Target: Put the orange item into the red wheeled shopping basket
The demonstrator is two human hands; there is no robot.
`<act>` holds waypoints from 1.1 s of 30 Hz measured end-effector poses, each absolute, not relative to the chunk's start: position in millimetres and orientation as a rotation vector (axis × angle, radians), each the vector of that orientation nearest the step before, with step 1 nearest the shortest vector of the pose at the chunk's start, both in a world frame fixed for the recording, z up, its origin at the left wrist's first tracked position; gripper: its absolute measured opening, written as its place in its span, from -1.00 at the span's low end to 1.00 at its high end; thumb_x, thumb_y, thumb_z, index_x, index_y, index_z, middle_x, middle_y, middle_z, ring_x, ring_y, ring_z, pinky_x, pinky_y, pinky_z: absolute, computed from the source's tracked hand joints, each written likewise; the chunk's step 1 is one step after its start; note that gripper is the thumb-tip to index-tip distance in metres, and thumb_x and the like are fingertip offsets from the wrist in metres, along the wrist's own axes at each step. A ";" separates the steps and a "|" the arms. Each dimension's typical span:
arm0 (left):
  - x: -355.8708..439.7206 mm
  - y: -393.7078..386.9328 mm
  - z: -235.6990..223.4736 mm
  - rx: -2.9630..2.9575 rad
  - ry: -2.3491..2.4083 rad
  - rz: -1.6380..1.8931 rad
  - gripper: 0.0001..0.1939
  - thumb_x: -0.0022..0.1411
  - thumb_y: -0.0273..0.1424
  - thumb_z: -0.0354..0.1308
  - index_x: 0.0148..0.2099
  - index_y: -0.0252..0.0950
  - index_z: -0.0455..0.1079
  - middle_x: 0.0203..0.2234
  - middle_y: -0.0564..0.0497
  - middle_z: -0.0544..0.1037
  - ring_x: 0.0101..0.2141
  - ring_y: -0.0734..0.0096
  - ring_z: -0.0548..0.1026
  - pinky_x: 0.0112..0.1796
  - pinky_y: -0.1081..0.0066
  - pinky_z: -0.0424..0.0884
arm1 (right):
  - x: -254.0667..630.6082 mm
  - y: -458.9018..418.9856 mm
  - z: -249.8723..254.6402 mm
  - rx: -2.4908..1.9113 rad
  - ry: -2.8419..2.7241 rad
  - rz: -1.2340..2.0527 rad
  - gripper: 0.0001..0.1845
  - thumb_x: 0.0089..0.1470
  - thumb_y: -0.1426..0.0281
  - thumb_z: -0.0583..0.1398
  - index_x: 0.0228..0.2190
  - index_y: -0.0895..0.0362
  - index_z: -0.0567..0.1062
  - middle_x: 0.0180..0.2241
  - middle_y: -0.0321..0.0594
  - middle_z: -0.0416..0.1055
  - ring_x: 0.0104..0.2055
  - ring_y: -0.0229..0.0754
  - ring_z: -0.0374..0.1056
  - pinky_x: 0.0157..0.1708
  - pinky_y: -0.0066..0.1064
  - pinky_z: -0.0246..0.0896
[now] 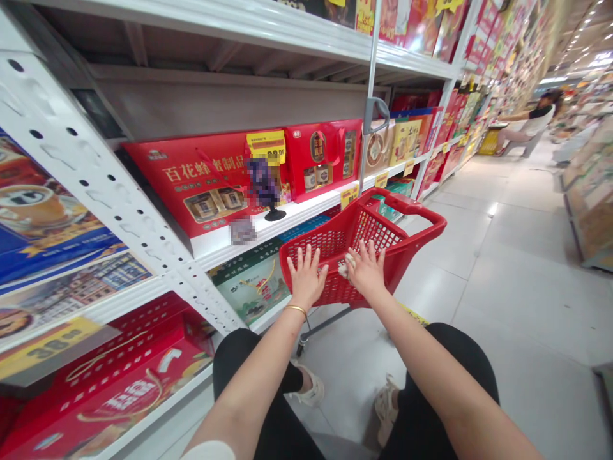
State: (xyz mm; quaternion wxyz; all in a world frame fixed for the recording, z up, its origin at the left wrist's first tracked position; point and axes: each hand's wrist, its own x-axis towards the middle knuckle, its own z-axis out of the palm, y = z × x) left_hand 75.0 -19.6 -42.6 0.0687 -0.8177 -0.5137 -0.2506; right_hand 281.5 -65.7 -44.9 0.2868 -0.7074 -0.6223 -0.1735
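My left hand (pixel 306 279) is stretched out with its fingers spread, over the near side of a red plastic shopping cart (pixel 407 241). A gold bangle (pixel 297 311) circles that wrist. Beside it, my right hand (pixel 368 271) also has its fingers apart. A crumpled whitish cloth or tissue (pixel 345 266) is tucked at its thumb side; the exact grip is partly hidden. Whether either palm touches the cart, I cannot tell. On the shelf edge ahead stands a small object with a round black base (pixel 275 215), its upper part blurred out.
Red gift boxes (pixel 201 172) line the white shelf (pixel 297 207) ahead and left. A metal pole with a grey handle (pixel 376 116) rises behind the cart. My black-clad knees flank my arms. Down the tiled aisle (pixel 507 223), a person (pixel 536 121) sits on a stool.
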 end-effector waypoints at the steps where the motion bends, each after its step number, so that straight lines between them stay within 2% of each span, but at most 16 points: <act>1: 77.4 -20.3 -42.8 -2.472 -1.526 -0.748 -0.34 0.58 -0.05 -0.10 0.59 -0.09 0.08 0.58 -0.02 -0.03 0.56 -0.02 -0.16 0.47 -0.29 -0.30 | 273.2 -65.9 -48.2 -1.857 -1.732 -0.438 -0.42 0.45 0.11 0.03 0.31 0.06 0.49 0.53 -0.02 0.06 0.59 0.27 -0.20 0.50 0.34 -0.47; 4: 78.2 -20.4 -45.3 -2.464 -1.534 -0.728 -0.38 0.59 -0.10 -0.12 0.58 -0.09 0.12 0.57 0.00 0.02 0.56 0.01 -0.13 0.48 -0.26 -0.28 | 248.3 -66.5 -56.6 -1.753 -1.916 -0.387 -0.42 0.45 0.08 0.04 0.36 -0.04 0.43 0.54 -0.13 0.02 0.60 0.20 -0.20 0.51 0.30 -0.47; 7: 74.4 -19.7 -48.2 -2.462 -1.537 -0.732 -0.39 0.60 -0.13 -0.15 0.58 -0.12 0.12 0.57 -0.01 0.01 0.55 0.00 -0.11 0.48 -0.26 -0.24 | 247.7 -66.1 -54.9 -1.752 -1.926 -0.419 -0.44 0.46 0.06 0.03 0.34 -0.09 0.45 0.54 -0.17 0.04 0.59 0.20 -0.19 0.50 0.33 -0.52; 11: 72.0 -20.2 -49.9 -2.453 -1.537 -0.728 -0.38 0.60 -0.12 -0.14 0.58 -0.13 0.12 0.57 -0.03 0.04 0.55 -0.01 -0.08 0.48 -0.26 -0.19 | 293.0 -66.5 -40.1 -1.952 -1.686 -0.541 -0.44 0.47 0.12 0.02 0.29 0.03 0.51 0.53 -0.06 0.04 0.59 0.30 -0.24 0.47 0.42 -0.56; 14: 72.6 -21.1 -50.3 -2.442 -1.527 -0.727 -0.38 0.60 -0.10 -0.14 0.57 -0.14 0.13 0.56 -0.04 0.07 0.54 -0.02 -0.03 0.48 -0.24 -0.15 | 324.1 -68.6 -30.4 -2.069 -1.486 -0.594 -0.43 0.46 0.13 0.04 0.33 0.07 0.47 0.55 0.01 -0.04 0.59 0.36 -0.30 0.43 0.49 -0.51; 18: 73.2 -21.9 -50.1 -2.429 -1.520 -0.731 -0.38 0.60 -0.07 -0.15 0.56 -0.14 0.16 0.55 -0.05 0.11 0.53 -0.02 0.03 0.47 -0.20 -0.10 | 311.4 -71.5 -33.8 -2.055 -1.547 -0.598 -0.42 0.45 0.11 0.05 0.33 0.08 0.46 0.56 0.04 -0.07 0.59 0.35 -0.31 0.44 0.47 -0.49; 22: 72.2 -21.9 -49.8 -2.428 -1.511 -0.724 -0.38 0.60 -0.07 -0.14 0.56 -0.13 0.17 0.54 -0.06 0.12 0.52 -0.01 0.04 0.47 -0.18 -0.07 | 261.0 -72.6 -52.3 -1.842 -1.890 -0.501 -0.42 0.46 0.07 0.06 0.38 -0.06 0.40 0.56 -0.13 -0.03 0.60 0.21 -0.26 0.48 0.37 -0.52; 25: 71.4 -21.1 -50.1 -2.431 -1.508 -0.708 -0.38 0.60 -0.06 -0.15 0.55 -0.13 0.18 0.54 -0.06 0.13 0.52 -0.02 0.05 0.47 -0.19 -0.06 | 245.5 -70.6 -58.8 -1.762 -1.945 -0.468 -0.42 0.45 0.03 0.06 0.38 -0.14 0.39 0.56 -0.21 -0.04 0.60 0.18 -0.25 0.48 0.37 -0.54; 29: 71.3 -19.9 -51.0 -2.438 -1.504 -0.698 -0.39 0.60 -0.07 -0.15 0.55 -0.13 0.19 0.54 -0.06 0.15 0.52 -0.02 0.06 0.47 -0.18 -0.06 | 280.3 -66.6 -46.1 -1.911 -1.725 -0.560 -0.44 0.47 0.08 0.03 0.33 -0.02 0.47 0.56 -0.08 -0.03 0.60 0.27 -0.28 0.45 0.45 -0.57; 33: 72.4 -19.7 -51.8 -2.443 -1.508 -0.705 -0.39 0.61 -0.07 -0.15 0.55 -0.14 0.19 0.54 -0.06 0.13 0.51 -0.04 0.07 0.47 -0.19 -0.06 | 329.7 -65.8 -28.0 -2.093 -1.368 -0.622 -0.41 0.48 0.10 -0.02 0.33 0.05 0.46 0.56 0.08 -0.08 0.59 0.38 -0.31 0.37 0.60 -0.59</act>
